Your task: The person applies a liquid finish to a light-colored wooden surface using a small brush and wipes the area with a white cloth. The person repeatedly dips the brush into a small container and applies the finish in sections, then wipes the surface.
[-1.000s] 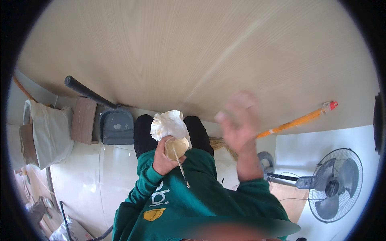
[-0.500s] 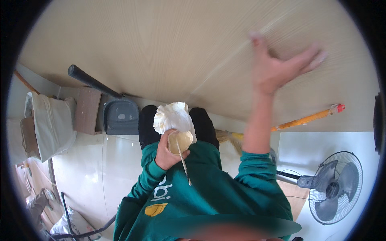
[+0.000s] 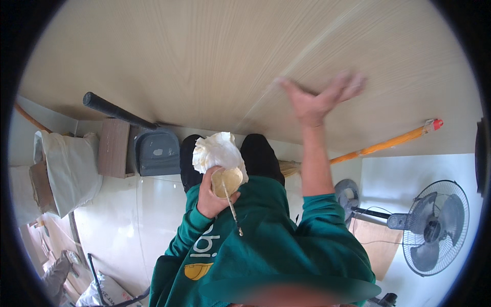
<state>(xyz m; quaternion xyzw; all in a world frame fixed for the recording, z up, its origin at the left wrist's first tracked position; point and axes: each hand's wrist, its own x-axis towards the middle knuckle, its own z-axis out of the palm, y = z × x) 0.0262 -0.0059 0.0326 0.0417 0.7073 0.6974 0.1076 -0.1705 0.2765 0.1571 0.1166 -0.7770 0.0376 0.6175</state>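
Note:
My left hand is wrapped round a cup of cream-coloured paste, low in front of my green sweatshirt. A thin, smeared stick leans out of the cup toward me. A crumpled white cloth or pad is bunched at the cup's far side, above my dark-clad knees. My right hand is open, fingers spread and blurred, raised over the pale wood-grain panel; whether it touches the surface I cannot tell.
At left stand a grey dustpan with black handle, a wooden box and a white sack. An orange-handled broom leans at right, by a fan with a cord. What looks like someone's grey-clad leg shows at lower left.
My right hand has swept up and rightward over the panel, then back down and leftward, fingers spread. My left hand still holds the cup, slightly higher than a second ago.

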